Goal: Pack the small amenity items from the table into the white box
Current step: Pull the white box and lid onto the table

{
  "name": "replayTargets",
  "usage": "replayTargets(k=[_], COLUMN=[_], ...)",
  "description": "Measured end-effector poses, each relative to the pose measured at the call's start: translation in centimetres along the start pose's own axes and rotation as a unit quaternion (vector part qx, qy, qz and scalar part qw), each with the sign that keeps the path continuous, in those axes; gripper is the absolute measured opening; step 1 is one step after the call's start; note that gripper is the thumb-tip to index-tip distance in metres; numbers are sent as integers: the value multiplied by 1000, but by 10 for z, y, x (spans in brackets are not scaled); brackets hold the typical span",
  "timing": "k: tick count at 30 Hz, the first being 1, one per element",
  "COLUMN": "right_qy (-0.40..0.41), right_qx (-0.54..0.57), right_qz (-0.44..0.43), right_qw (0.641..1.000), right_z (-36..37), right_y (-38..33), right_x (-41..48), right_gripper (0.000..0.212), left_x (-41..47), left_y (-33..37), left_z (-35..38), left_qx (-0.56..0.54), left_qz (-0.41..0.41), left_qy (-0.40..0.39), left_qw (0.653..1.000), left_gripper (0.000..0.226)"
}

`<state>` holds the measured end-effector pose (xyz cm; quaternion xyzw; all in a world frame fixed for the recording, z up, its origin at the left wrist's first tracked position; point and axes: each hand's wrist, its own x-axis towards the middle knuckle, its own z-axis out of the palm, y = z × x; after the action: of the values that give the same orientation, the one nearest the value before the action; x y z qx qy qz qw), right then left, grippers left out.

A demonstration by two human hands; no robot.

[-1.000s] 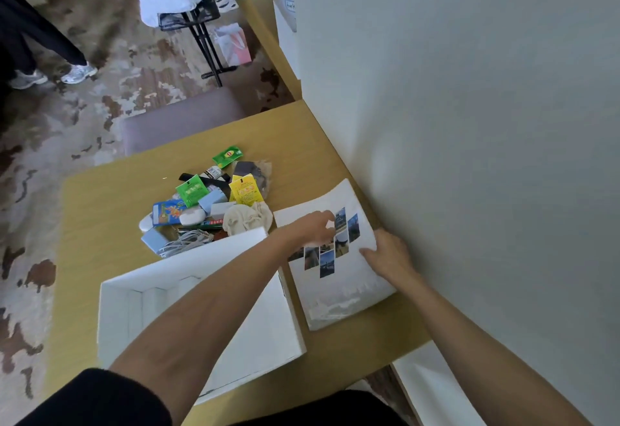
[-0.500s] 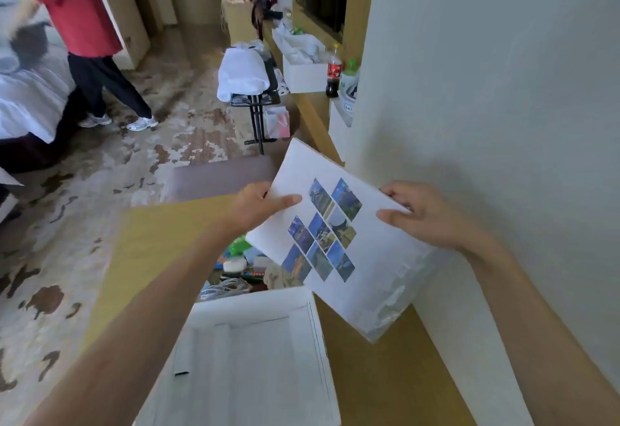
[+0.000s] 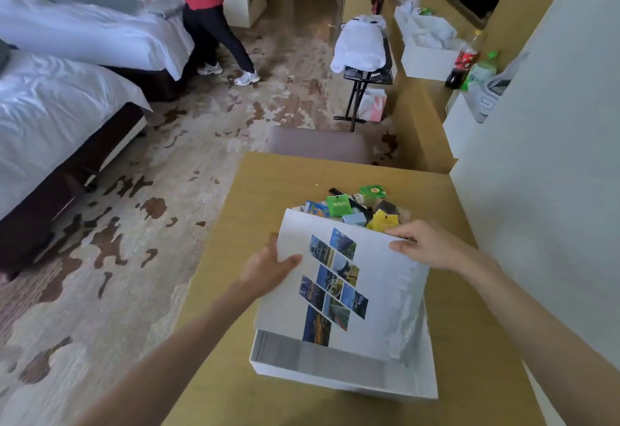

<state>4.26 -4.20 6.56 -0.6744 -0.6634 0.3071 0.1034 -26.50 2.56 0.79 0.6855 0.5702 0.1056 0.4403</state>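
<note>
A white lid with a diamond pattern of photos (image 3: 365, 295) hangs tilted over the white box (image 3: 335, 368), hiding most of its inside. My left hand (image 3: 268, 268) grips the lid's left edge, thumb on top. My right hand (image 3: 426, 244) pinches its far right corner. Beyond the lid lies a heap of small amenity items (image 3: 355, 207): green and yellow packets, blue packs, a dark sachet. The lid covers the near part of the heap.
The wooden table (image 3: 268, 187) meets a white wall (image 3: 536, 191) on the right. A grey stool (image 3: 318, 144) stands past the far edge. Two beds (image 3: 60, 97) and a person in a red top (image 3: 204, 6) are at left. Bottles (image 3: 466, 63) stand on a far counter.
Both hands lifted the lid off the table beside the wall, raised it in the air, then brought it down and left over the white box. My head tipped up, showing more of the room.
</note>
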Motion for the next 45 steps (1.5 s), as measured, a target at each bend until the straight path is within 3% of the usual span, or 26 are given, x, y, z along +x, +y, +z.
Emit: replayTargets(k=[2,6,8,10,12,16,19,23,27,36,41,45], right_qy=[14,10,22,32,33,44,61,73,55,56,6,-41], right_qx=[-84,-117,-125,-145,-159,-259,-290,-348,-358,-309,-275,-268], right_qz=[13,35,24,2,-24,-90,-85,-42,-36,-16,-42,-23], right_qw=[996,992,992,989,987,961,951,934,932,949,961,962], right_z=[21,45,53,61,68,86,95,120,151,164,165,168], right_y=[6,22,28,29,25,19,22,23,32,32,30,36], right_x=[0,-11,-16,-20,-22,-16,-12,-5,-8,-11,-10,-4], right_gripper=[31,38,37,31,26,26,24,63,74,68,56,60], left_x=[-5,-11,-10,-6,0,7,4,1,4,15,16,16], left_y=[-9,-13,-8,-4,2,16,17,7,-8,-28,-26,-25], left_z=[7,14,11,5,-2,-3,9,29,56,93,98,103], left_qx=[40,190,224,267,318,443,465,456,502,485,470,489], left_qz=[-10,0,-13,-27,-22,104,209,258,248,191,140,115], left_qy=[-37,-100,-121,-144,-148,-37,-52,-132,-170,-107,-102,-103], left_qw=[998,977,967,952,936,890,859,842,811,847,865,859], left_gripper=[60,75,66,40,38,35,33,40,48,62,61,64])
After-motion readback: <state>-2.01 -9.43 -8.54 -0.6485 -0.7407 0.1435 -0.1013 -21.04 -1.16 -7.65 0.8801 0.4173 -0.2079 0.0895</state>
